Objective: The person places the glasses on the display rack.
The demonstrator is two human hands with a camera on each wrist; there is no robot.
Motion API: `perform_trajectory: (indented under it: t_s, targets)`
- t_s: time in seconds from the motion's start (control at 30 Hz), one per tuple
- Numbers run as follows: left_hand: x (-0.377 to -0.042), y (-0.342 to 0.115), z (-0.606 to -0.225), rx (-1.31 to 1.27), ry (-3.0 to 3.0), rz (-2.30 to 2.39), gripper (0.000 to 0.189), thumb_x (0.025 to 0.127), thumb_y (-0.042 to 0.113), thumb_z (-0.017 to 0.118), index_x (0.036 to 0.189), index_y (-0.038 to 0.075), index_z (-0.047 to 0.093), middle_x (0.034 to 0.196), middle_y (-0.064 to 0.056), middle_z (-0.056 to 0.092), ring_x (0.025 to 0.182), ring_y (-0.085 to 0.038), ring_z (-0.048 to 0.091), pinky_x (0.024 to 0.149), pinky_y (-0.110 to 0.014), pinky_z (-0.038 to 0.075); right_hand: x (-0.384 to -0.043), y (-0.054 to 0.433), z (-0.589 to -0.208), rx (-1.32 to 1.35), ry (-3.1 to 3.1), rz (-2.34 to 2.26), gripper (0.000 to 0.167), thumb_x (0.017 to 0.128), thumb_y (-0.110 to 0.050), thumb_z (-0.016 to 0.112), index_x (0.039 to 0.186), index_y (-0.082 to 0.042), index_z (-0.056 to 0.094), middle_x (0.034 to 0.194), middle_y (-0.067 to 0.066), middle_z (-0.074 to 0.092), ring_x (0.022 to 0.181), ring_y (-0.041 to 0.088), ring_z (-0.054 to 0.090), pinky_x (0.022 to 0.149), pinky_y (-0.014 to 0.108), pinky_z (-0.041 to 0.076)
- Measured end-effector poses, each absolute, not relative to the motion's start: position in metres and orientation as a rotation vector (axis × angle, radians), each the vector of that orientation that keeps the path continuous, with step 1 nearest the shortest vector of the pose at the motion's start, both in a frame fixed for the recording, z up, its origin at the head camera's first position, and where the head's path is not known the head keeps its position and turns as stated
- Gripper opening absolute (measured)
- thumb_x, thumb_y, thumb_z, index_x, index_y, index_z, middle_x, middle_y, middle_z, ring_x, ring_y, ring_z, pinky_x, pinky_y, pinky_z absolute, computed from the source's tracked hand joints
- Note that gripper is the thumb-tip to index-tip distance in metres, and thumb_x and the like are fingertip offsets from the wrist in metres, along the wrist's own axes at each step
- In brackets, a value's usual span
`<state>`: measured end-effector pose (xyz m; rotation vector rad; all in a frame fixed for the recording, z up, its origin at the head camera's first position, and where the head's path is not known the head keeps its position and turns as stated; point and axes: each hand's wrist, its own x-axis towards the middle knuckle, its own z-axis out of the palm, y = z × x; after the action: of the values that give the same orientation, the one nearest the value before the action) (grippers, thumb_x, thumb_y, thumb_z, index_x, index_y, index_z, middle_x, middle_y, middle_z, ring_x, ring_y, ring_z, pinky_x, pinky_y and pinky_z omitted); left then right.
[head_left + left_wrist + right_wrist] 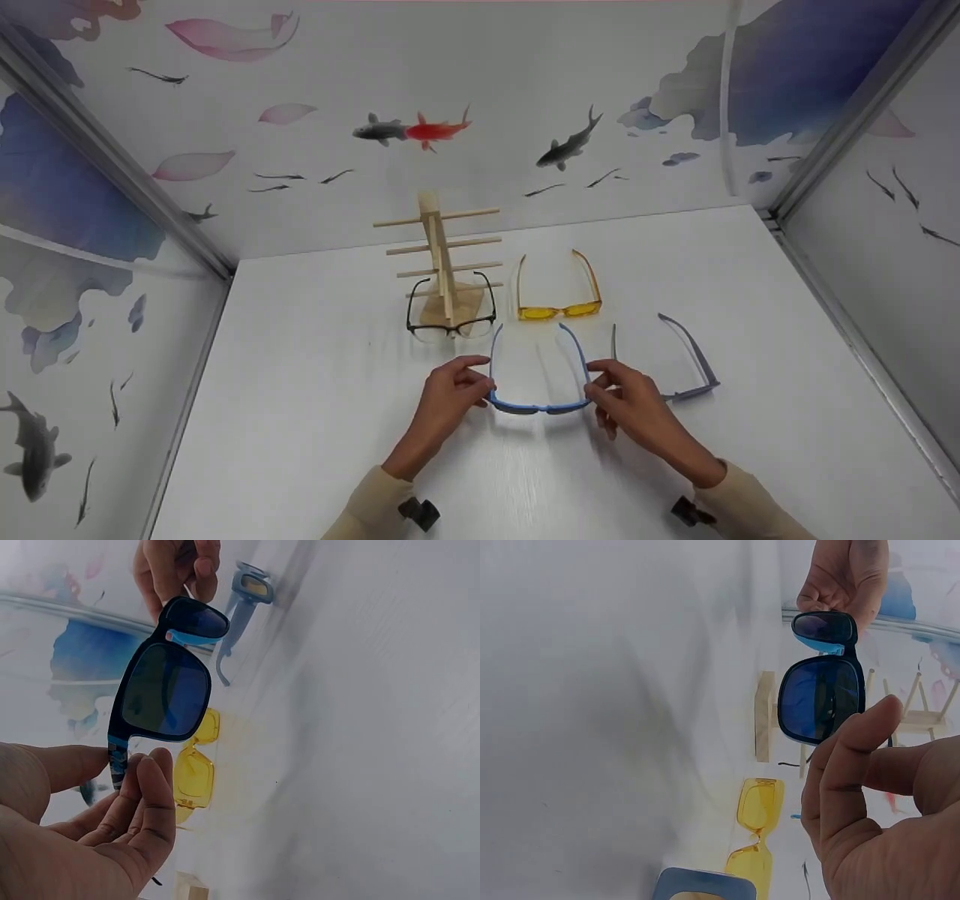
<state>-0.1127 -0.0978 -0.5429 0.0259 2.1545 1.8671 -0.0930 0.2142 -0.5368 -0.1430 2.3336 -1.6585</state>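
Between my two hands is a pair of blue sunglasses [540,409] with dark lenses, its temples pointing away from me. My left hand [450,394] pinches the left temple near the hinge between thumb and fingers. On the other side, my right hand [634,397] pinches the right temple close to its hinge. The left wrist view shows the dark lens [169,690] and a patterned piece of temple in the thumb's grip. In the right wrist view my fingers partly cover the near end of the frame [819,697].
A wooden display stand [431,217] with several pegs stands at the back, black-framed glasses [431,327] on its lowest part. Yellow glasses [559,311] lie right of it. Grey-blue glasses [697,360] lie beyond my right hand, partly covered by it. Printed walls enclose the white table [300,420].
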Motion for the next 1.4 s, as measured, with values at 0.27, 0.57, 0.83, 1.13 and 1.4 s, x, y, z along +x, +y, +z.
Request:
perform_trajectory:
  t_s: [0.27, 0.57, 0.83, 1.13, 1.4]
  targets:
    - [-0.108, -0.1, -0.532, 0.014, 2.182, 1.862, 0.046, 0.104, 0.013, 0.076, 0.145, -0.004, 0.064, 0.107, -0.015, 0.08, 0.088, -0.021, 0.078, 0.088, -0.036, 0.066, -0.091, 0.212, -0.531, -0.12, 2.339, -1.654, 0.042, 0.108, -0.006, 0.068, 0.147, 0.006, 0.057, 0.101, 0.014, 0.069, 0.066, 0.03, 0.069, 0.054, 0.03, 0.06]
    - [-0.103, -0.107, -0.521, 0.051, 2.199, 1.889, 0.045, 0.105, 0.013, 0.077, 0.145, -0.004, 0.064, 0.106, -0.013, 0.08, 0.09, -0.022, 0.079, 0.088, -0.036, 0.066, -0.085, 0.205, -0.519, -0.102, 2.333, -1.678, 0.044, 0.108, -0.01, 0.07, 0.148, 0.003, 0.057, 0.104, 0.013, 0.07, 0.067, 0.031, 0.069, 0.055, 0.03, 0.06]
    - [-0.099, -0.116, -0.517, 0.079, 2.223, 1.913, 0.044, 0.105, 0.013, 0.075, 0.144, -0.005, 0.065, 0.107, -0.014, 0.08, 0.092, -0.024, 0.079, 0.087, -0.034, 0.066, -0.084, 0.196, -0.514, -0.15, 2.341, -1.71, 0.042, 0.108, -0.009, 0.071, 0.147, 0.001, 0.06, 0.104, 0.015, 0.07, 0.065, 0.032, 0.068, 0.053, 0.029, 0.059]
    - [-0.092, -0.131, -0.51, 0.047, 2.257, 1.932, 0.046, 0.105, 0.014, 0.076, 0.145, -0.004, 0.064, 0.107, -0.014, 0.08, 0.093, -0.024, 0.079, 0.088, -0.032, 0.065, -0.088, 0.182, -0.509, -0.225, 2.328, -1.738, 0.041, 0.107, -0.01, 0.072, 0.146, -0.002, 0.061, 0.105, 0.015, 0.07, 0.065, 0.035, 0.067, 0.054, 0.028, 0.059]
    - [-0.085, -0.143, -0.506, -0.005, 2.294, 1.923, 0.043, 0.105, 0.011, 0.074, 0.145, -0.001, 0.065, 0.107, -0.012, 0.08, 0.094, -0.024, 0.079, 0.09, -0.032, 0.064, -0.091, 0.168, -0.505, -0.27, 2.324, -1.715, 0.04, 0.108, -0.01, 0.071, 0.146, -0.002, 0.061, 0.104, 0.014, 0.07, 0.063, 0.028, 0.066, 0.054, 0.028, 0.059]
